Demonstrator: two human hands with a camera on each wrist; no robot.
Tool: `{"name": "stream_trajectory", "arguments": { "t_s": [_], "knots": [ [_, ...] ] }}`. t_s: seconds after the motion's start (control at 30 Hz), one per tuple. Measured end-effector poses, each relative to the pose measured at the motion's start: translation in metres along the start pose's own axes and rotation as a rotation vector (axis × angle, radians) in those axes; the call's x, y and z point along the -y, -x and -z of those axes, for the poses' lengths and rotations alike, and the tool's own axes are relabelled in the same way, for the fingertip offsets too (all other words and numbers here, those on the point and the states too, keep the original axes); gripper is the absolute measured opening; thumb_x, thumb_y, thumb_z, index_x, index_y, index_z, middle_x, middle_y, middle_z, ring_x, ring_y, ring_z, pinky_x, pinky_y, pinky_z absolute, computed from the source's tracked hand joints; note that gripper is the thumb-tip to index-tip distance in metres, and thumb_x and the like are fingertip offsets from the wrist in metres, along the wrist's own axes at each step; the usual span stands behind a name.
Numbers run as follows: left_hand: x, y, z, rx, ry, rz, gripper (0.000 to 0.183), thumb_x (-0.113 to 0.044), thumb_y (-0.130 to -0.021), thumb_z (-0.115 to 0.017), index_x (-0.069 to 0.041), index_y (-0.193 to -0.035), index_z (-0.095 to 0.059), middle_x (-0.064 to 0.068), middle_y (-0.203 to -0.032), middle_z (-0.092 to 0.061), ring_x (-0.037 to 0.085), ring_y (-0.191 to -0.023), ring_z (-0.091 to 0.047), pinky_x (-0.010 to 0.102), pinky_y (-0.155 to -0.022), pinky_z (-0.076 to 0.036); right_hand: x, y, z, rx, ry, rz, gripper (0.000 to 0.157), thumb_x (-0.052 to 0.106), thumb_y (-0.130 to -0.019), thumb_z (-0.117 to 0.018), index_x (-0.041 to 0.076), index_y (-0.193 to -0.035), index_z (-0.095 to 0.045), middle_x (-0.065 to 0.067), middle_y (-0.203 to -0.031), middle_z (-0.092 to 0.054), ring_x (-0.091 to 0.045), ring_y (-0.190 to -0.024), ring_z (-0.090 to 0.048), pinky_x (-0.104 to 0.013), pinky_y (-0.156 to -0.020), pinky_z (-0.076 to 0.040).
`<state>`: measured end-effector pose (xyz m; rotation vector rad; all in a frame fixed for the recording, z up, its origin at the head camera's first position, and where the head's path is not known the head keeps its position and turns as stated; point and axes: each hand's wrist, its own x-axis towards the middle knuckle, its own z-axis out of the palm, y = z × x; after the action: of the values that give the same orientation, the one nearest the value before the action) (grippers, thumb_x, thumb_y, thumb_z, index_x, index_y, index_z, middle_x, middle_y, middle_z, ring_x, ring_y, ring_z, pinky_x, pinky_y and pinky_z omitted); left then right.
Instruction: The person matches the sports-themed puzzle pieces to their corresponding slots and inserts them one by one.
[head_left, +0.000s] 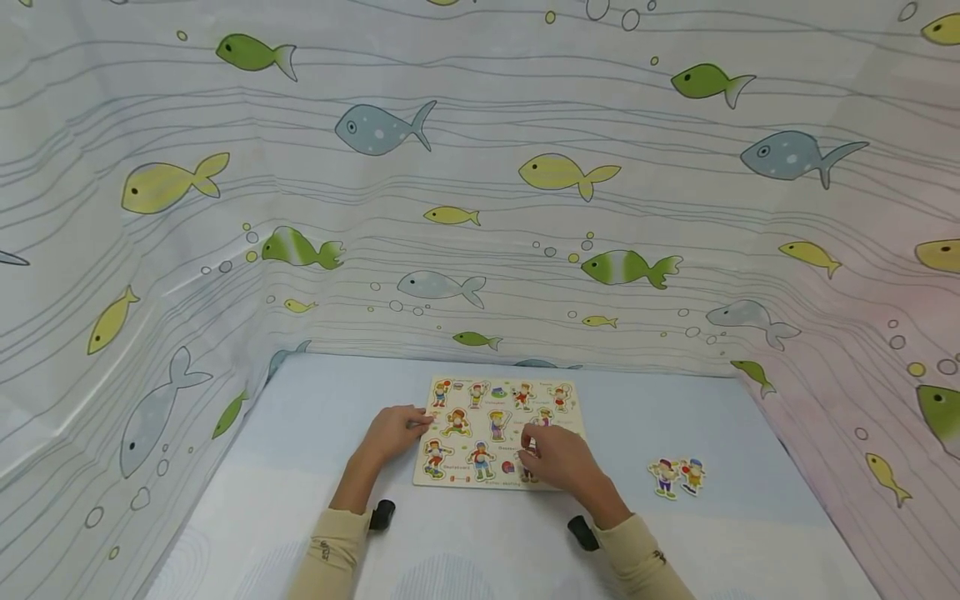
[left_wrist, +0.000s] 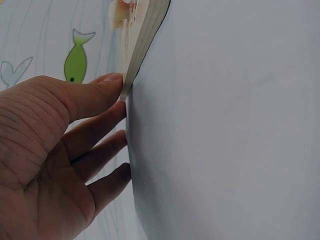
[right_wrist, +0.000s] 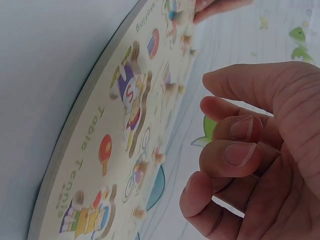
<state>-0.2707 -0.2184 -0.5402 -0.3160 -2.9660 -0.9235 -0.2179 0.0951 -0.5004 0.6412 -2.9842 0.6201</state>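
A wooden puzzle board [head_left: 422, 477] with sports figures lies flat on the table. My left hand [head_left: 393, 432] is at its left edge; in the left wrist view the thumb [left_wrist: 102, 95] touches the board's edge while the fairly straight fingers [left_wrist: 102, 150] reach the tabletop. Over the board's right part hovers my right hand [head_left: 562, 457], hiding some figures. The right wrist view shows its fingers loosely bent, thumb apart, nothing between them. Before it are two printed recesses, one with an S-shirted figure [right_wrist: 129, 90], the other beside the words Table Tennis [right_wrist: 95, 215].
Two loose figure pieces, one in purple [head_left: 664, 479] and one in yellow [head_left: 693, 477], lie side by side on the table right of the board. A fish-print curtain [head_left: 480, 250] rises behind and along both sides of the table [head_left: 450, 550].
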Motion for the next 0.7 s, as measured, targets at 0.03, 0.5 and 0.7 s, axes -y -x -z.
{"name": "stream_trajectory", "arguments": {
  "t_s": [0.03, 0.5, 0.7],
  "knots": [
    [0.0, 0.0, 0.0, 0.0, 0.004, 0.002, 0.018, -0.013, -0.089, -0.073, -0.011, -0.107, -0.077, 0.007, -0.121, -0.069, 0.033, -0.123, -0.057, 0.051, -0.107, -0.04, -0.001, 0.001, 0.001, -0.006, -0.003, -0.002, 0.009, 0.022, -0.089, -0.07, 0.019, -0.088, -0.062, 0.01, -0.061, -0.047, -0.007, -0.054, -0.042, -0.023, -0.045, -0.033],
    [-0.001, 0.0, 0.0, 0.007, 0.009, 0.016, 0.02, -0.013, -0.089, -0.073, -0.012, -0.109, -0.077, 0.008, -0.123, -0.068, 0.034, -0.124, -0.055, 0.052, -0.108, -0.039, -0.021, 0.014, 0.017, -0.029, -0.027, -0.077, 0.01, 0.024, -0.09, -0.071, 0.019, -0.095, -0.065, 0.011, -0.062, -0.047, -0.008, -0.052, -0.041, -0.025, -0.045, -0.033],
    [0.0, -0.001, -0.001, 0.007, 0.01, 0.021, 0.019, -0.013, -0.089, -0.073, -0.012, -0.108, -0.077, 0.008, -0.123, -0.068, 0.034, -0.124, -0.055, 0.052, -0.108, -0.039, -0.032, 0.02, 0.023, -0.024, -0.03, -0.127, 0.012, 0.024, -0.09, -0.072, 0.018, -0.098, -0.066, 0.009, -0.062, -0.048, -0.009, -0.052, -0.042, -0.026, -0.045, -0.035]
  ]
}}
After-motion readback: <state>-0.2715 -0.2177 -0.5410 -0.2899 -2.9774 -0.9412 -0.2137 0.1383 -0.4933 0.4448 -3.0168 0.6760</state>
